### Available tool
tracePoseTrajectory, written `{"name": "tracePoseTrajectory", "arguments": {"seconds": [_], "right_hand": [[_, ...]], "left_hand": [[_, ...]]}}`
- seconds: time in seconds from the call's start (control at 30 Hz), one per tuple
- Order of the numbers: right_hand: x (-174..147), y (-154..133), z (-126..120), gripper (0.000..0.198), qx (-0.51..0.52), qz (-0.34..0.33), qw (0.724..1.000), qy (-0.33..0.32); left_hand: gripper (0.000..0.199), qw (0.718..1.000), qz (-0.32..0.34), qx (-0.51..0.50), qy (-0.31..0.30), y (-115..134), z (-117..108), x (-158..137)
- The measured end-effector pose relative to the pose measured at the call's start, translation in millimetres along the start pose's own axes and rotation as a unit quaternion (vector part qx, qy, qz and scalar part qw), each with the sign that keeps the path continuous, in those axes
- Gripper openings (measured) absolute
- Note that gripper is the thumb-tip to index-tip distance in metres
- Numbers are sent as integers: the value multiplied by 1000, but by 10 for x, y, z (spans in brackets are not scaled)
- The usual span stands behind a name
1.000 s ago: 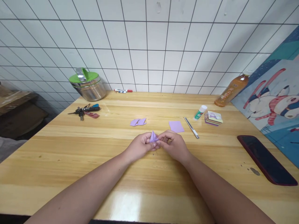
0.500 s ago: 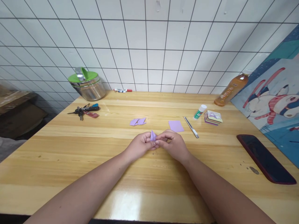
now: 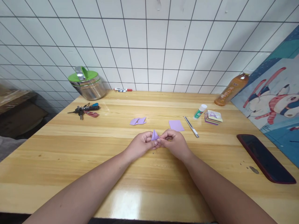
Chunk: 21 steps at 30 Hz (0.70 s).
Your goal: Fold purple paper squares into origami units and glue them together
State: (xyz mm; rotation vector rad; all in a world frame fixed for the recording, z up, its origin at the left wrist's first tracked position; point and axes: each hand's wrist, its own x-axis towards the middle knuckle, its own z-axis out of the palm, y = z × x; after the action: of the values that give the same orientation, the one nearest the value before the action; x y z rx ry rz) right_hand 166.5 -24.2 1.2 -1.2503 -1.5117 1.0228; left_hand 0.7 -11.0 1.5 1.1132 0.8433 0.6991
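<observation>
Just above the middle of the wooden table [image 3: 98,161], my left hand [image 3: 142,143] is closed on a small folded piece of purple paper [image 3: 154,136], thumb at its lower edge. The paper stands up as a pointed triangle with a crease down its middle. My right hand [image 3: 174,141] pinches the same paper at its right corner. Beyond the hands lie folded purple paper pieces [image 3: 137,121], side by side. To the right of those rests a flat purple paper square [image 3: 176,125].
Right of the square are a utility knife [image 3: 191,127], a glue stick [image 3: 200,111] and a paper stack [image 3: 213,117]. A phone [image 3: 266,158] and a bottle [image 3: 232,88] stand farther right. Keys [image 3: 85,109], a steel pot [image 3: 91,88] and markers [image 3: 123,90] are at the back left.
The right fingers have shifted slightly right, and more of the folded paper's triangular face shows. The left hand stays nearly in place; the things on the table have not moved.
</observation>
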Motion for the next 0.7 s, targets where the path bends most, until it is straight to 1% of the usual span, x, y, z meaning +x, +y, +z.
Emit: {"name": "tracePoseTrajectory", "arguments": {"seconds": [0.13, 0.2, 0.23, 0.3, 0.37, 0.43, 0.47, 0.57, 0.7], "right_hand": [[-11, 32, 22, 26, 69, 54, 996, -18], [-15, 36, 21, 25, 66, 54, 996, -21], [-16, 32, 18, 22, 46, 41, 998, -17], [-18, 15, 13, 14, -20, -7, 1000, -1], [-20, -6, 10, 9, -87, -58, 994, 18], [-20, -19, 12, 3, -128, -88, 988, 27], [-20, -19, 13, 1, -139, -99, 985, 28], [-16, 2, 18, 6, -149, -122, 981, 25], [-13, 34, 14, 6, -156, -128, 979, 27]], "left_hand": [[31, 1000, -7, -2, 0, 26, 10, -9], [31, 1000, -11, -2, -2, 34, 8, -12], [31, 1000, -13, -2, -2, 37, 5, -13], [32, 1000, -16, -1, -2, 42, -4, -14], [31, 1000, -20, 3, 2, 46, -12, -15], [29, 1000, -25, 6, 7, 48, -18, -15], [28, 1000, -26, 6, 11, 47, -21, -14], [28, 999, -32, -2, 26, 46, -27, -13], [26, 999, -39, -11, 32, 51, -32, -15]]}}
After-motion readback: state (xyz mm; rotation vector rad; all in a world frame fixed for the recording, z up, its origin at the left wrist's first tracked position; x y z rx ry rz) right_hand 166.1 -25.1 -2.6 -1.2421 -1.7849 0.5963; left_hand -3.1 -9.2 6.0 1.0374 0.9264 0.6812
